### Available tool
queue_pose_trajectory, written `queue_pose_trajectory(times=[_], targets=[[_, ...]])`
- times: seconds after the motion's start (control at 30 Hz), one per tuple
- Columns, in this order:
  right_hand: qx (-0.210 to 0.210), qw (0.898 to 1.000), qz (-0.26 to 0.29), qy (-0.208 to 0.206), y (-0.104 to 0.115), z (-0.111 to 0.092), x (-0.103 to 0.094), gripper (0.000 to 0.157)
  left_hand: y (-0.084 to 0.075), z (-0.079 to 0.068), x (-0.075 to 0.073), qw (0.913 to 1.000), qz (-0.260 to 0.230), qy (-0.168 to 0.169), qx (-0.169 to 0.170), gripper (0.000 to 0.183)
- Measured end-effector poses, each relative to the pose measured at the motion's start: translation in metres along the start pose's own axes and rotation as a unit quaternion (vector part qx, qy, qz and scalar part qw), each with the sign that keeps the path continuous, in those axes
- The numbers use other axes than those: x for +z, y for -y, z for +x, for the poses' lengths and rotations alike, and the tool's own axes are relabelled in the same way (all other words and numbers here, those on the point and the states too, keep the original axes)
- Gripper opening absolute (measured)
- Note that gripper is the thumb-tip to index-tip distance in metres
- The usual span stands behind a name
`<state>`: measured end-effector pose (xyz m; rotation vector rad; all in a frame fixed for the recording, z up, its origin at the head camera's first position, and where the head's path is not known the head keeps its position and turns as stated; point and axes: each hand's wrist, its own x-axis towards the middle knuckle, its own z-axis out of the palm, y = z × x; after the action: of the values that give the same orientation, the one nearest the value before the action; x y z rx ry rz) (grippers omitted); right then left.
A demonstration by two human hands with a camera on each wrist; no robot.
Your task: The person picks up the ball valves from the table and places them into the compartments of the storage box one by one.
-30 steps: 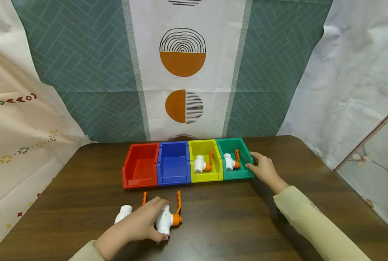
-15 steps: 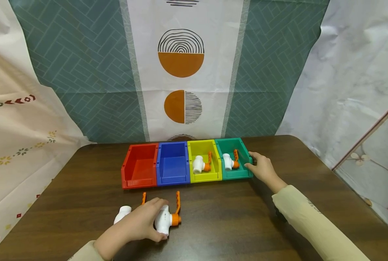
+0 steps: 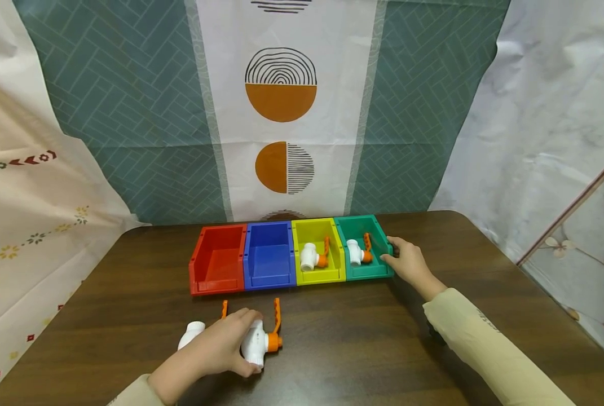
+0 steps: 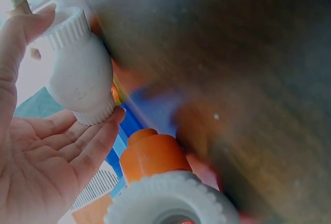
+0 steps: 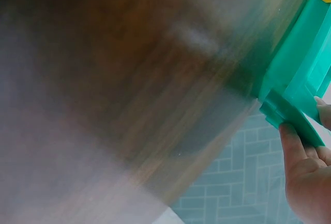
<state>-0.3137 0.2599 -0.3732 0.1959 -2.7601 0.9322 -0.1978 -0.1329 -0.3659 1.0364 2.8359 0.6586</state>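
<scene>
My left hand (image 3: 220,347) holds a white ball valve (image 3: 254,343) with an orange lever on the dark table. In the left wrist view the thumb is at the upper end of this valve (image 4: 83,74) and the fingers are at its lower end. A second ball valve (image 3: 192,331) lies just left, partly covered by that hand and forearm. My right hand (image 3: 410,263) grips the right side wall of the green bin (image 3: 369,274), thumb inside and fingers outside. One ball valve (image 3: 354,252) lies inside the green bin, another valve (image 3: 309,256) in the yellow bin (image 3: 328,277).
A red bin (image 3: 217,286) and a blue bin (image 3: 270,281), both with bare floors, complete the row to the left of the yellow one. Behind the brown wooden table (image 3: 342,344) hangs a patterned cloth (image 3: 408,113); more cloth flanks both sides.
</scene>
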Motion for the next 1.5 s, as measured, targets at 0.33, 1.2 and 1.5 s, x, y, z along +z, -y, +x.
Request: queue_pose_trajectory(times=[0.33, 1.2, 1.5], targets=[[0.007, 1.0, 0.001, 0.003, -0.002, -0.002, 0.0, 0.051, -0.004, 0.001, 0.003, 1.0, -0.003, 0.004, -0.003, 0.067], [0.008, 1.0, 0.011, 0.0, 0.0, -0.001, 0.0, 0.05, -0.009, 0.001, 0.005, 0.9994, 0.017, -0.023, 0.02, 0.064], [0.009, 1.0, 0.014, 0.0, 0.0, -0.001, 0.0, 0.051, -0.011, 0.003, 0.0, 0.9976, 0.049, -0.047, 0.008, 0.069]])
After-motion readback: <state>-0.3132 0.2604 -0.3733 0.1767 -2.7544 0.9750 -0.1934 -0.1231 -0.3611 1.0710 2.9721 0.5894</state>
